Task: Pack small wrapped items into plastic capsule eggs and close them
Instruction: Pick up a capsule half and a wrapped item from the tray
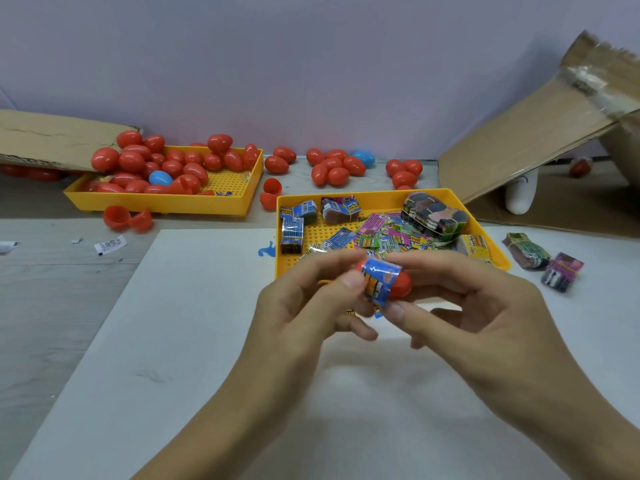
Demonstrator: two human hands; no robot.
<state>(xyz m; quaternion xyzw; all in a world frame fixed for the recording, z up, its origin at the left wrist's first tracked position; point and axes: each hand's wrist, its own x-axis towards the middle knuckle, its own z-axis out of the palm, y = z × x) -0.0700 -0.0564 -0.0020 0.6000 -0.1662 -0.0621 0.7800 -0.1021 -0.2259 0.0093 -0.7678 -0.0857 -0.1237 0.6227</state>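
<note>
**A:** ok what's going on in the middle here?

**B:** Both hands are up over the white sheet (pixel 207 341), just in front of the near yellow tray (pixel 381 197). The left hand (pixel 304 306) has its thumb and fingers curled onto a blue wrapped packet (pixel 379 280), pinching it from the left. The right hand (pixel 478 306) pinches from the other side, fingers curled round a red egg half (pixel 401 284) that sits right against the packet. The packet looks partly inside the egg, but how far in, I can't tell.

**A:** and the rest of the supplies?

**B:** The near tray holds loose packets (pixel 384 233) in pink, green and blue, some small blue bundles (pixel 292 230) on its left side, plus a bigger banded stack (pixel 434 214) in the far right corner. Two more bundles (pixel 543 261) lie on the table to the right of the tray.

**A:** eggs?

**B:** Loads. The far yellow tray (pixel 166 202) on the left is heaped with closed red eggs (pixel 138 161) and one blue egg (pixel 160 177). More red ones (pixel 332 166) sit loose on the table behind the near tray, with another blue one (pixel 364 157) among them. A couple of open red halves (pixel 128 219) lie in front of the far tray.

**A:** cardboard?

**B:** A flap (pixel 526 140) leans at the right, another piece (pixel 52 136) lies flat at far left.
</note>
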